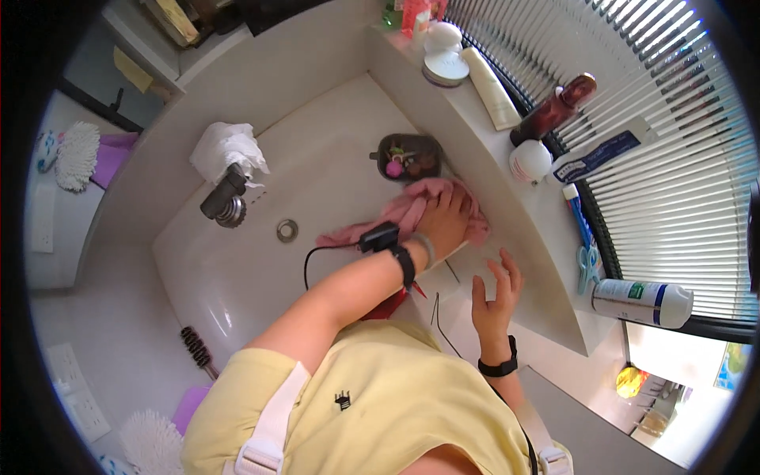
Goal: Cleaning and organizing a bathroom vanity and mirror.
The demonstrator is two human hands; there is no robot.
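My left hand (447, 218) reaches across the white basin (245, 273) and presses a crumpled pink cloth (396, 212) against its right side. The fingers lie over the bunched part of the cloth, while a loose end trails left toward the round drain (286, 230). A dark device on a cable is strapped at my left wrist. Just beyond the cloth sits a small dark strainer box (408, 157) with a pink piece and other small bits inside. My right hand (499, 297) hangs over the basin's near right edge, fingers apart, holding nothing.
A dark faucet (226, 194) stands at the left, with white crumpled paper or cloth (229, 150) behind it. Along the right ledge are jars, a cream tube (491, 87), a dark red bottle (554, 109), blue scissors (587, 267) and a white bottle lying down (643, 302).
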